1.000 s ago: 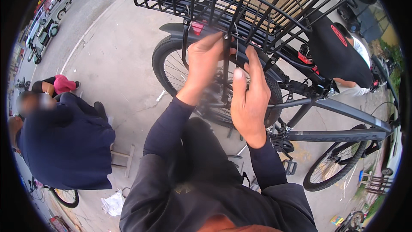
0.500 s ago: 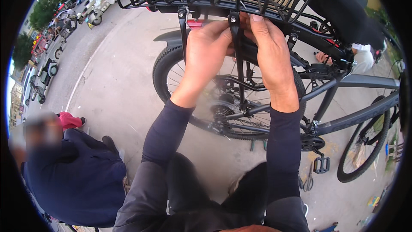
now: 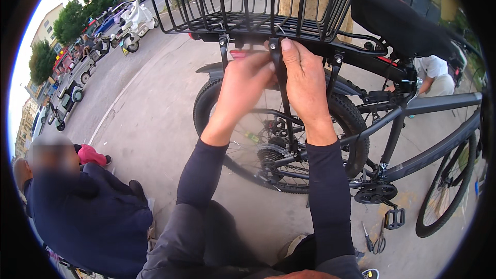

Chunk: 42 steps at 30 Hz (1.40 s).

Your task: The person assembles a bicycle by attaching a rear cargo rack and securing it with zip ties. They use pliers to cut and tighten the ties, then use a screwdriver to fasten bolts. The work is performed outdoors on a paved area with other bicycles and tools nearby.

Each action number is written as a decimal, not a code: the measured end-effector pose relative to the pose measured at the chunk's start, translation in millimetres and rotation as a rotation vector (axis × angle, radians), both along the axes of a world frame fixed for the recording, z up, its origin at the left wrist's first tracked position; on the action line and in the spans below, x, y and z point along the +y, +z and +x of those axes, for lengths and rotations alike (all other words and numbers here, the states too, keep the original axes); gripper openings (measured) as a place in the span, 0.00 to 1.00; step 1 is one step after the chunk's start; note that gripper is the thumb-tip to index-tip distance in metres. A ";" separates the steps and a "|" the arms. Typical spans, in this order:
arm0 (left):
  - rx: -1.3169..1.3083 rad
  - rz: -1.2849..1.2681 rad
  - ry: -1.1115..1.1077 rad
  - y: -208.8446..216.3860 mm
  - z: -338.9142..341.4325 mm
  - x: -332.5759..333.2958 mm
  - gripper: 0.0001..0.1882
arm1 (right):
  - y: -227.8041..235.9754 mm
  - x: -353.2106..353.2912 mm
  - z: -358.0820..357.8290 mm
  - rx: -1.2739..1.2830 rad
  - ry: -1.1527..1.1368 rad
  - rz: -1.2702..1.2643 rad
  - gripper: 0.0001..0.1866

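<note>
A black wire basket (image 3: pixel 243 23) sits on the rear rack of a grey bicycle. Below it, a black rack strut (image 3: pixel 285 109) runs down to the rear axle, with a bolt (image 3: pixel 273 46) at its top. My right hand (image 3: pixel 309 90) is closed at the strut's upper end, thumb beside the bolt, other fingers hidden behind. On the other side of the strut my left hand (image 3: pixel 240 85) is curled in, thumb close to it. Motion blurs that hand; whatever its fingertips hold is hidden. The rear wheel (image 3: pixel 203 106) stands behind my wrists.
A black saddle (image 3: pixel 395 20) rises at right. A screwdriver (image 3: pixel 367 237) and scissors (image 3: pixel 380 240) lie on the pavement near the pedal (image 3: pixel 394 218). One person in dark clothes (image 3: pixel 93 217) sits at lower left; another in white (image 3: pixel 438 75) crouches beyond the frame. Scooters (image 3: pixel 132 33) line the road.
The view has tilted up, so more of the basket and street shows. My right hand has shifted closer to the strut's top. My left hand stays beside the strut, blurred by movement.
</note>
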State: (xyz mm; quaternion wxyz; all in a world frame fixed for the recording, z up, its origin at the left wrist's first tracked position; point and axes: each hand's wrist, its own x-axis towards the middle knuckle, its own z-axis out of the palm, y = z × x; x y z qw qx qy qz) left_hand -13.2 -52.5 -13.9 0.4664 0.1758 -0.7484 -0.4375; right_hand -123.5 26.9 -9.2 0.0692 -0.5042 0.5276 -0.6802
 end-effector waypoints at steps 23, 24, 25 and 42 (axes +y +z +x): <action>-0.079 -0.432 0.096 24.6 -4.8 1.0 0.28 | -7.6 14.3 3.7 -1.148 0.792 -0.298 0.23; -0.078 -0.415 0.085 22.6 -4.4 -1.3 0.28 | -10.6 13.1 6.6 -1.077 0.726 -0.324 0.23; -0.078 -0.398 0.074 22.1 -3.8 -1.7 0.29 | -13.6 11.2 11.2 -1.007 0.660 -0.348 0.23; -0.120 -0.160 -0.058 26.1 -3.4 14.9 0.34 | -6.2 13.1 5.5 -0.880 0.618 -0.036 0.16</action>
